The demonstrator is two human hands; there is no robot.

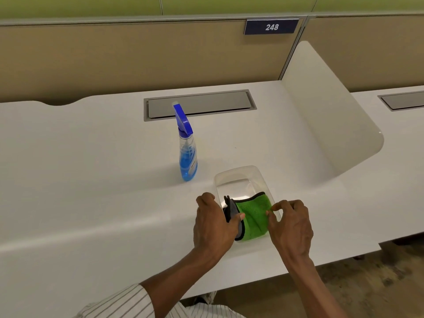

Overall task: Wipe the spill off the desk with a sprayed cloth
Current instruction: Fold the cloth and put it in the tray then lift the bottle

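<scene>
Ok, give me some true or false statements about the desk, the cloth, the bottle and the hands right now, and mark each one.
1. The spray bottle stands upright on the desk. True.
2. The green cloth lies flat on the bare desk. False: it sits in the clear container.
3. Both hands are at the cloth. True: the left hand is on its grey side, the right hand pinches the green edge.
4. One hand holds the spray bottle. False: neither touches it.
5. The sign reads 842. False: it reads 248.
</scene>
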